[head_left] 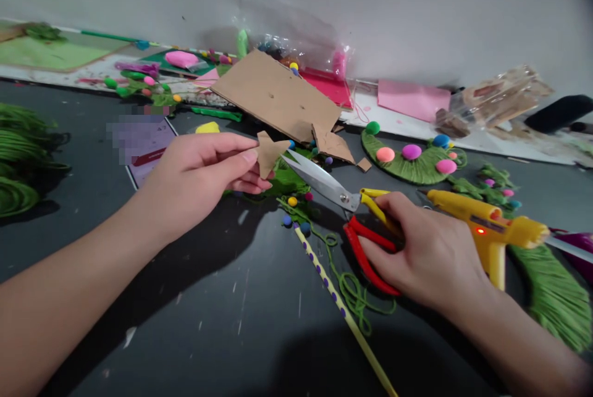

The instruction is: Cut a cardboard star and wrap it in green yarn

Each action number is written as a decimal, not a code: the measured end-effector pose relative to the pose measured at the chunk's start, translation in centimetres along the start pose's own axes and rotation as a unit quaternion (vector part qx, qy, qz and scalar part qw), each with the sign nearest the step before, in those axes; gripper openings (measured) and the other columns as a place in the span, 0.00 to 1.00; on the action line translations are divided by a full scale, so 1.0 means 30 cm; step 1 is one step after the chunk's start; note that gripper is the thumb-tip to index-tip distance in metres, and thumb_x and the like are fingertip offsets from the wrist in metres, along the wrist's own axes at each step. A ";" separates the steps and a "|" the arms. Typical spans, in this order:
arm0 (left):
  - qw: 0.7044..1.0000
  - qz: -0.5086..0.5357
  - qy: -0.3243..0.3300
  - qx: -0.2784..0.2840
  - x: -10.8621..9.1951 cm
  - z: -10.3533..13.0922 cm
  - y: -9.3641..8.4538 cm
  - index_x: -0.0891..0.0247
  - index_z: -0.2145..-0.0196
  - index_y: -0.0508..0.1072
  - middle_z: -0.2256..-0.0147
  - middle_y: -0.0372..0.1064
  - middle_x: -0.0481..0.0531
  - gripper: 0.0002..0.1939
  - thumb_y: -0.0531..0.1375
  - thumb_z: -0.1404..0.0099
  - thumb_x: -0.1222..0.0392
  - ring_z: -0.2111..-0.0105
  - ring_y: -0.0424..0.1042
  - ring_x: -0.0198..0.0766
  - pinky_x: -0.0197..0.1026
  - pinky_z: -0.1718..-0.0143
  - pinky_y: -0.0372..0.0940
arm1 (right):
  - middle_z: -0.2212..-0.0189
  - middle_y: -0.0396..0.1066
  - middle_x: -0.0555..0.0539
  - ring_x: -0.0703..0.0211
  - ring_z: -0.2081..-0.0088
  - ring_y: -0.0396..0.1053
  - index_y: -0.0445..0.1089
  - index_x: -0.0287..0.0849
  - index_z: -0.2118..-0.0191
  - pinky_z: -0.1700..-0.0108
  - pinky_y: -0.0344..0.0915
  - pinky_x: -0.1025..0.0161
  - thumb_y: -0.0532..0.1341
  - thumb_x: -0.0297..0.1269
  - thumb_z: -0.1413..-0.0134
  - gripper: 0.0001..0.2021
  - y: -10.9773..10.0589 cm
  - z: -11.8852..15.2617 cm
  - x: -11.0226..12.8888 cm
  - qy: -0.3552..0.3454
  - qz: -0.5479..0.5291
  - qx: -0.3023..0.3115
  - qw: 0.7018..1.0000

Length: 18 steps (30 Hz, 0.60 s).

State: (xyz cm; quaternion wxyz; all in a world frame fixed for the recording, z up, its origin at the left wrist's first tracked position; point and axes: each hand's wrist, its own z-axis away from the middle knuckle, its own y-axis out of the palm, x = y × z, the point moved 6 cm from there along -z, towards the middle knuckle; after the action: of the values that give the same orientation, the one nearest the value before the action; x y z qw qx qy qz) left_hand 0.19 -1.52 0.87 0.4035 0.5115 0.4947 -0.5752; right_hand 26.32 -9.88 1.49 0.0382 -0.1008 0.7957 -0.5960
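Observation:
Pinched between the thumb and fingers of my left hand [204, 168] is a small brown cardboard star [269, 154]. My right hand [426, 249] grips scissors [319, 181] by their red and yellow handles. The blade tips are close to the star's right point; whether they touch it I cannot tell. Below the star lie green yarn pieces [290, 178] and small coloured pom-poms [292, 201]. A yellow stick with purple dots [324, 276] slants toward me beside a loose strand of green yarn [354, 292].
A yellow glue gun [486, 218] with a lit red light lies by my right hand. Behind are a cardboard sheet [278, 94], cardboard scraps [331, 141] and a yarn-wrapped crescent with pom-poms [407, 159]. Green yarn [21, 159] sits left, near a phone [143, 147]. Another wrapped piece [556, 298] lies right.

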 end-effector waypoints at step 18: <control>0.999 -0.022 0.041 0.024 0.017 -0.005 0.004 0.56 0.53 0.83 0.57 0.81 0.51 0.10 0.64 0.30 0.57 0.65 0.81 0.36 0.35 0.61 0.80 | 0.82 0.66 0.53 0.56 0.81 0.66 0.67 0.43 0.65 0.77 0.48 0.64 0.65 0.49 0.45 0.14 0.009 0.010 -0.005 -0.067 0.041 -0.039 0.996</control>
State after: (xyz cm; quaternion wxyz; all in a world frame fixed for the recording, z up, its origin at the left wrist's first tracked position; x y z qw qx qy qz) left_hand 0.27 -1.37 0.34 0.3572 0.5333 0.5079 -0.5744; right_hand 26.49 -10.05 1.15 0.1123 -0.1091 0.8173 -0.5545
